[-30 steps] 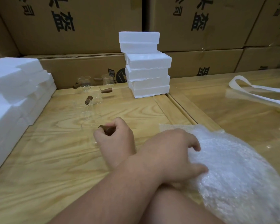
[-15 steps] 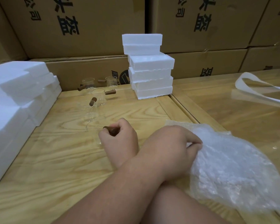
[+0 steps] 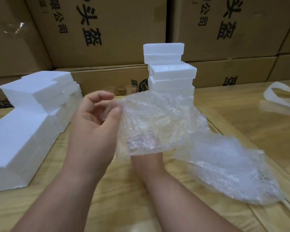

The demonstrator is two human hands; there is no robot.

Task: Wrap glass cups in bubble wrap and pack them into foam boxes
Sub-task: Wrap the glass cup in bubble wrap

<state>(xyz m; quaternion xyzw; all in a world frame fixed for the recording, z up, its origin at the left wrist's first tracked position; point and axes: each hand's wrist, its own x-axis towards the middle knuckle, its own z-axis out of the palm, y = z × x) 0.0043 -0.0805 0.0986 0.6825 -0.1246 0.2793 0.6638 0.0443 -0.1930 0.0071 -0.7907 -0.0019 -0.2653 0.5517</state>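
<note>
My left hand (image 3: 94, 124) pinches the edge of a bubble wrap sheet (image 3: 157, 118) between thumb and fingers and holds it up above the wooden table (image 3: 124, 198). The sheet drapes over my right hand (image 3: 146, 158), so only its wrist and a pink blur show through. Whether that hand holds a cup is hidden. More bubble wrap (image 3: 228, 169) lies bunched on the table to the right. Two glass cups (image 3: 130, 89) stand blurred at the back of the table. A stack of white foam boxes (image 3: 171, 72) rises behind the sheet.
Several white foam boxes (image 3: 32, 118) are piled along the left side of the table. Brown cardboard cartons (image 3: 107, 39) wall off the back. A white strap loop (image 3: 278, 96) lies at the far right on the table.
My arms have uncrossed. The left hand lifted a bubble wrap sheet up and to the left, and the sheet now covers the right hand. The cup handle the right hand held is out of sight.
</note>
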